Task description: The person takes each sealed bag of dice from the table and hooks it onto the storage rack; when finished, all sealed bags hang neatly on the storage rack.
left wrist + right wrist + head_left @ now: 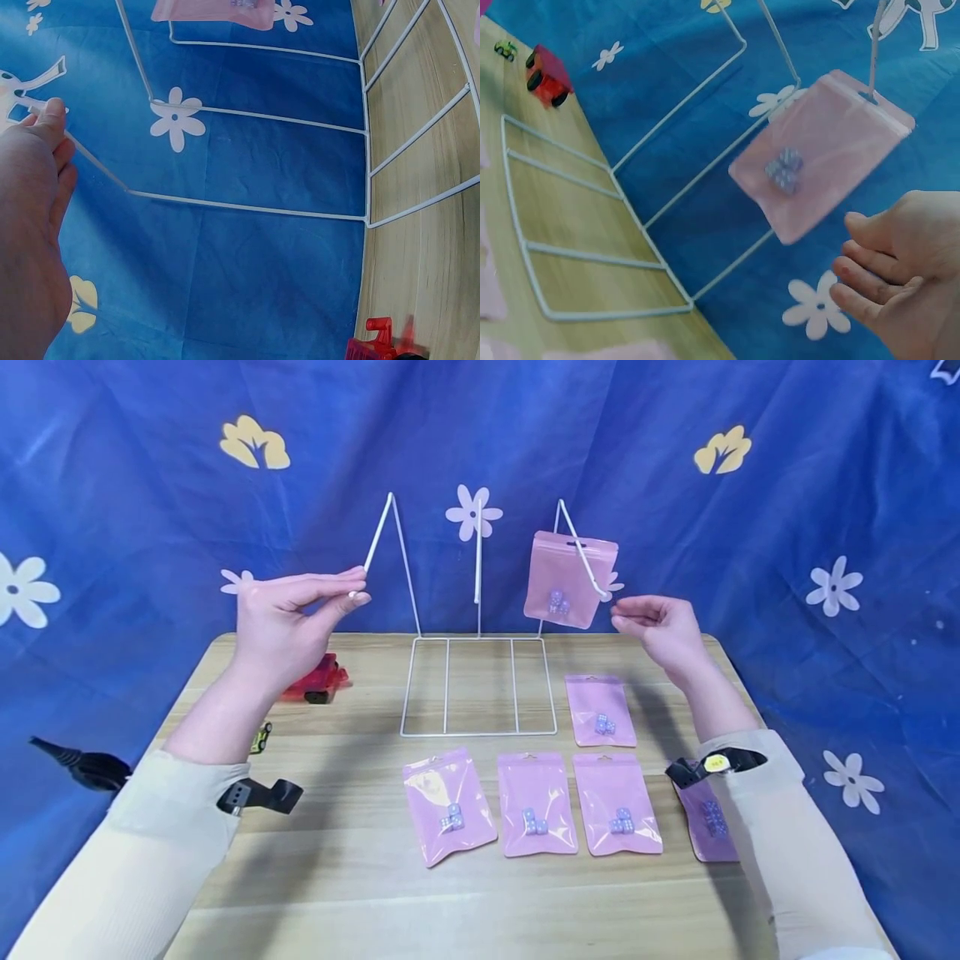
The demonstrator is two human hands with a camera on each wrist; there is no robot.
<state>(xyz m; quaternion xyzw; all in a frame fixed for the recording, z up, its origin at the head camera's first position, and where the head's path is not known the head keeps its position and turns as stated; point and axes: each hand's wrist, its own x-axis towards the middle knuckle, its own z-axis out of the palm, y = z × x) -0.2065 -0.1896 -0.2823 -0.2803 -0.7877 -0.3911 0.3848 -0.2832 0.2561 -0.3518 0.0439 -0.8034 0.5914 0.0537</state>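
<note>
Where the wooden surface (337,877) lies closest to the camera, three pink pouches are laid in a row: the left pouch (448,807), the middle pouch (536,805) and the right pouch (617,804), each with small pale dice seen through its front. A fourth pouch (708,820) is partly covered by the right sleeve (780,827), and a fifth pouch (600,710) is placed a little farther back, just beside the base of the white wire rack (480,687). To the left of the rack, a red toy car (318,681) and a small green and yellow toy car (260,737) are found on the surface, partly hidden behind the left forearm.

Above the surface, the left hand (288,627) is raised, and the tip of the rack's left hook (375,545) is pinched between its thumb and fingers. The right hand (660,628) is held near the hanging pouch (567,581) with fingers loosely spread and relaxed; nothing is gripped, and the pouch is not touched by it. The hanging pouch is threaded on the rack's right hook (581,552), well clear of the surface, and a few dice are seen gathered at its bottom. The middle hook (477,552) is left bare. Behind everything, a blue cloth with flower prints (712,510) is hung as a backdrop.
</note>
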